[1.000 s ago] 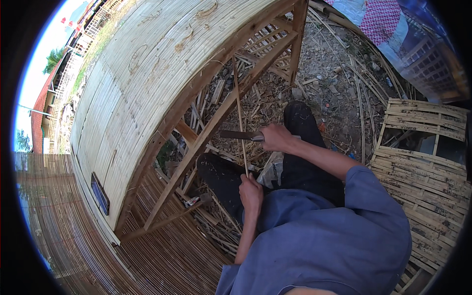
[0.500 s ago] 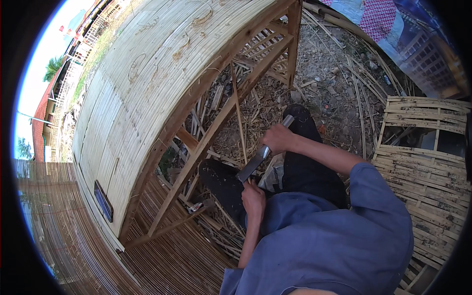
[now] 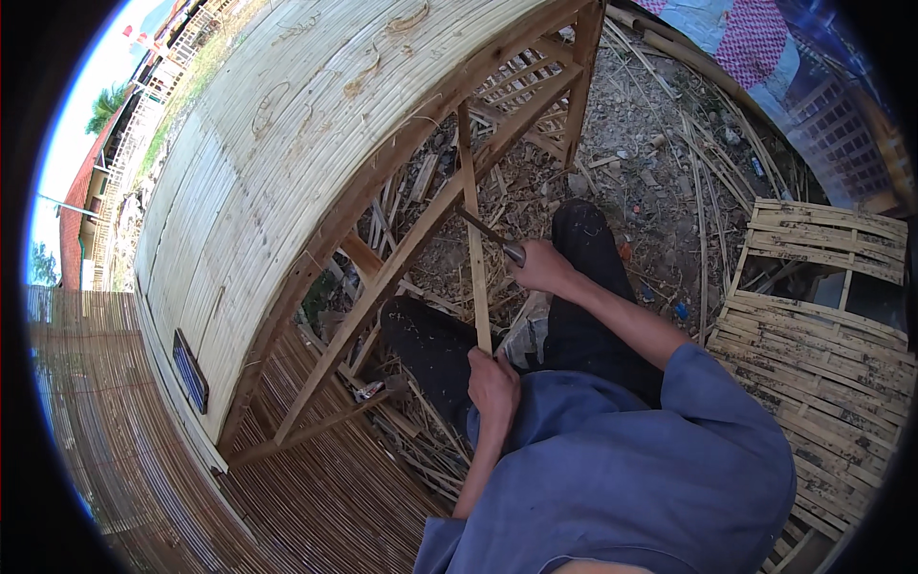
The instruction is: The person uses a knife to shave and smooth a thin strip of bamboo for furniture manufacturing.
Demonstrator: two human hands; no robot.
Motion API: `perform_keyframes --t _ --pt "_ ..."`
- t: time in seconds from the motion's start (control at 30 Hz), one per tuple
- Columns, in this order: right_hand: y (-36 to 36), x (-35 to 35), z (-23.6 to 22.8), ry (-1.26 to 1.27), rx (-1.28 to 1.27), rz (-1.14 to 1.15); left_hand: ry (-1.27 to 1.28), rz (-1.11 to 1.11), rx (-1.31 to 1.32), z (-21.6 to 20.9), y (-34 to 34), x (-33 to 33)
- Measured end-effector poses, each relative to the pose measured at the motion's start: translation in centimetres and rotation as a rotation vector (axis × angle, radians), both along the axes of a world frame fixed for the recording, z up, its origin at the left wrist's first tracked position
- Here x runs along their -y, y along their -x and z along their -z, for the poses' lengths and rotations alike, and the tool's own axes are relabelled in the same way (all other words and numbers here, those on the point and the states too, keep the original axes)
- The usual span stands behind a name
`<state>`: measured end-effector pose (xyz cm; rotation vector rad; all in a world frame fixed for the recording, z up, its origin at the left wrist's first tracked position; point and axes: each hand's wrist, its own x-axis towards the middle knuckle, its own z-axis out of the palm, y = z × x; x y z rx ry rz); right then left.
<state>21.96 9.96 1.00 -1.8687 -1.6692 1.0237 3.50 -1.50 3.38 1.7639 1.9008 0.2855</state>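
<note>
Two hands are working on one thin bamboo strip [image 3: 472, 230]. The left hand [image 3: 493, 381] is closing its grip around the lower end of the strip, just above the person's lap, and is holding the strip nearly upright. The right hand [image 3: 541, 265] is gripping the handle of one knife [image 3: 490, 234], whose dark blade is lying across the strip at about its middle and is touching it. Both sleeves are blue, and two dark trouser legs are extending forward onto the ground.

One large woven bamboo panel [image 3: 277, 163] is leaning at the left, and one wooden frame [image 3: 402, 258] with a diagonal brace is standing against its lower edge, directly behind the strip. Two darker woven bamboo panels [image 3: 822, 316] are lying at the right edge of the ground. One patterned cloth [image 3: 765, 48] is hanging at the top right corner.

The ground [image 3: 650, 143] is bare earth littered with bamboo slivers and shavings. The setting is outdoors, in daylight, with buildings showing far left.
</note>
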Motion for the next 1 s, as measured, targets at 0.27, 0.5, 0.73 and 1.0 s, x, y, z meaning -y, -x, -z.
perform_keyframes --t 0.27,0.5,0.73,1.0 --pt "2.0 2.6 2.3 -0.132 0.086 0.037 0.033 -0.081 0.315 0.0 2.5 -0.9" --pt "1.9 2.7 1.7 -0.100 0.073 0.057 0.180 -0.042 0.270 -1.1 3.6 -1.6" --pt "1.6 2.8 0.9 -0.092 0.054 0.021 0.030 0.053 0.252 -5.7 5.8 -3.5" --pt "1.2 2.9 1.8 -0.079 0.046 0.013 -1.076 0.021 0.650 -21.2 2.5 -5.5"
